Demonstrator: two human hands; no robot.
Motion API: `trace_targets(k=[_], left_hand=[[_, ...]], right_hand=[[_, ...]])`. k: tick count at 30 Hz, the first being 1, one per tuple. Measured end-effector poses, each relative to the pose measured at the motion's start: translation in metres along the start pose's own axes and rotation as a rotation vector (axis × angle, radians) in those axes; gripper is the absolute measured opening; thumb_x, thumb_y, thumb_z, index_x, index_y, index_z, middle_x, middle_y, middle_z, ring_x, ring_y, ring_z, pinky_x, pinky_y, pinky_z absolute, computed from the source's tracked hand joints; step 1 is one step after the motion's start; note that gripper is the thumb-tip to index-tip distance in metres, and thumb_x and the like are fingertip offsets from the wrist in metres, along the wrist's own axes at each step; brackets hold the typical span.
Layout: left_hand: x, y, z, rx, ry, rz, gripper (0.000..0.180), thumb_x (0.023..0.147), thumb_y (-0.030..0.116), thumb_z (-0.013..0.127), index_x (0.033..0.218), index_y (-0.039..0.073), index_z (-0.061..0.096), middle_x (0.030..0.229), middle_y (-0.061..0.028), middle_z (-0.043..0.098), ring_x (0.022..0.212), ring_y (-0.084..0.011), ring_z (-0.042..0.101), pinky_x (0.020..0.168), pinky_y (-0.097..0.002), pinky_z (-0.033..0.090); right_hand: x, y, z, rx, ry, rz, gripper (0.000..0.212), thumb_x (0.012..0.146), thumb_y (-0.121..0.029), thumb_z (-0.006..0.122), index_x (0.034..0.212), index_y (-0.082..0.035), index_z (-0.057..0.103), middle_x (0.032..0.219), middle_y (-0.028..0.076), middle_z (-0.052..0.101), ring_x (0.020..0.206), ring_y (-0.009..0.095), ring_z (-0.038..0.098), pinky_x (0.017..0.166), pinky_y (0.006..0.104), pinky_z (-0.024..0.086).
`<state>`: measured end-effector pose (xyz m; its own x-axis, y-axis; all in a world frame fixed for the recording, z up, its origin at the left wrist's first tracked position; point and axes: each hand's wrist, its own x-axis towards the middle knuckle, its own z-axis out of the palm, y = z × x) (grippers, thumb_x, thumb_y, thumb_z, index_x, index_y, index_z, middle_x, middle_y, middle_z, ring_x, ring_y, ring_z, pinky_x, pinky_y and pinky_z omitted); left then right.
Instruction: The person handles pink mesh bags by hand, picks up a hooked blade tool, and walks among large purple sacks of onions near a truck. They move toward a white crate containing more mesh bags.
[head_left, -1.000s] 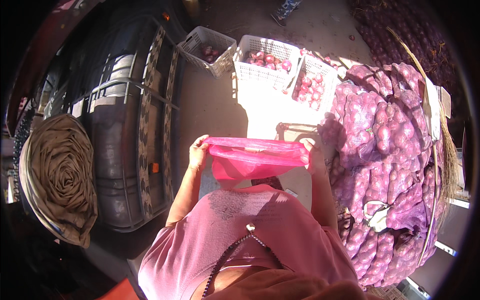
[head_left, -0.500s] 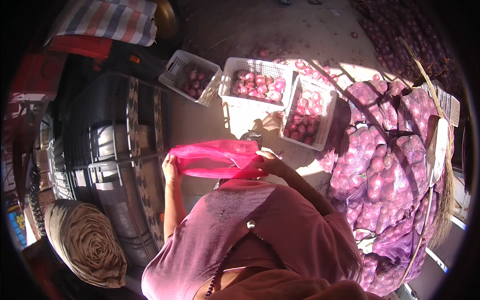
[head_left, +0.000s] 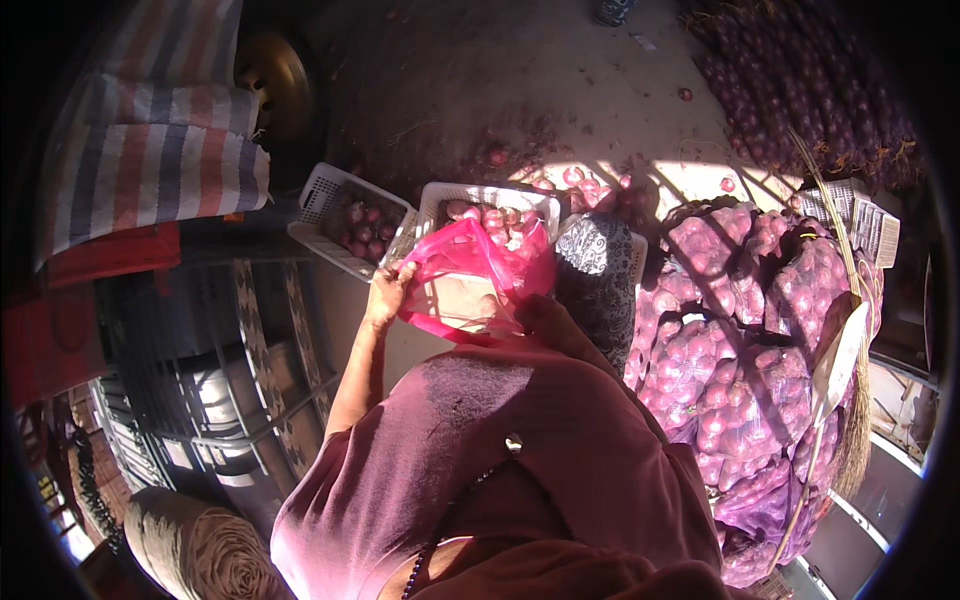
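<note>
A thin, see-through pink mesh bag (head_left: pixel 455 325) is stretched between my two hands, its mouth spread wide. My left hand (head_left: pixel 390 292) pinches the rim at its left side. At the right side my right hand (head_left: pixel 543 316) lies in shadow, closed on the bag's edge. Just beyond the bag stands a white plastic crate (head_left: pixel 432 207) of red onions (head_left: pixel 492 216), partly covered by the pink mesh. My patterned trouser leg (head_left: pixel 596 262) hides most of another white crate (head_left: pixel 638 258) to the right.
Another onion crate (head_left: pixel 318 195) stands far left. Filled onion sacks (head_left: pixel 720 370) are piled on the right, with a broom (head_left: pixel 858 420) leaning there. More sacks (head_left: pixel 800 85) lie far right. Loose onions (head_left: pixel 590 185) dot the floor. A metal-framed vehicle bed (head_left: pixel 210 370) and rolled cloth (head_left: pixel 205 550) flank my left.
The bag has gone from stretched flat to widely opened, and my hands have moved closer together. My patterned leg has come forward beside the right crate. The whole view has shifted.
</note>
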<state>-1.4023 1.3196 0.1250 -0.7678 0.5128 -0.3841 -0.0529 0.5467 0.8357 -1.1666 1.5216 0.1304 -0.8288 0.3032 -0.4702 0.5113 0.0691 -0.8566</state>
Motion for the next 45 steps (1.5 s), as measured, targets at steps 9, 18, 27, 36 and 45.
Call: trace_targets(k=[9,18,27,36,45], left_hand=[[0.169,0.029,0.036,-0.208,0.070,-0.121,0.023,0.090,0.022,0.057,0.092,0.000,0.061,0.071,0.0008,0.059,0.063,-0.0053,0.047,0.058,-0.0226,0.040],[0.418,0.147,0.164,-0.030,0.162,-0.493,0.021,0.085,0.016,0.057,0.104,0.007,0.061,0.070,-0.0033,0.062,0.057,-0.0092,0.055,0.049,-0.0242,0.044],[0.685,0.366,0.205,0.039,0.063,-0.223,0.025,0.082,0.020,0.055,0.102,0.007,0.063,0.072,-0.0077,0.064,0.064,-0.0170,0.062,0.055,-0.0305,0.047],[0.943,0.408,0.141,-0.195,0.498,0.224,0.018,0.085,0.001,0.048,0.099,0.007,0.058,0.083,-0.0054,0.061,0.071,-0.0143,0.059,0.058,-0.0304,0.051],[1.288,0.568,0.169,-1.176,0.389,-0.064,0.022,0.085,-0.001,0.049,0.104,0.010,0.055,0.085,-0.0052,0.061,0.070,-0.0152,0.058,0.063,-0.0280,0.050]], right_hand=[[0.228,0.047,-0.067,0.017,-0.313,-0.062,0.026,0.085,-0.029,0.059,0.088,-0.003,0.059,0.077,0.007,0.060,0.072,0.017,0.055,0.065,0.0331,0.045],[0.535,-0.032,-0.313,-0.251,-0.614,-0.043,0.034,0.079,-0.028,0.064,0.102,-0.003,0.061,0.085,0.012,0.064,0.078,0.024,0.061,0.069,0.0335,0.048],[0.712,-0.062,-0.536,0.366,-0.422,0.015,0.031,0.079,-0.023,0.064,0.103,-0.003,0.062,0.083,0.009,0.063,0.074,0.019,0.060,0.065,0.0304,0.048],[0.864,-0.242,-0.740,0.300,0.080,0.103,0.022,0.078,-0.011,0.058,0.098,-0.002,0.063,0.075,0.006,0.063,0.064,0.012,0.057,0.057,0.0278,0.047],[1.099,-0.327,-0.855,-0.357,0.084,-0.148,0.024,0.080,-0.015,0.058,0.101,-0.002,0.062,0.084,0.012,0.066,0.079,0.017,0.064,0.067,0.0326,0.050]])
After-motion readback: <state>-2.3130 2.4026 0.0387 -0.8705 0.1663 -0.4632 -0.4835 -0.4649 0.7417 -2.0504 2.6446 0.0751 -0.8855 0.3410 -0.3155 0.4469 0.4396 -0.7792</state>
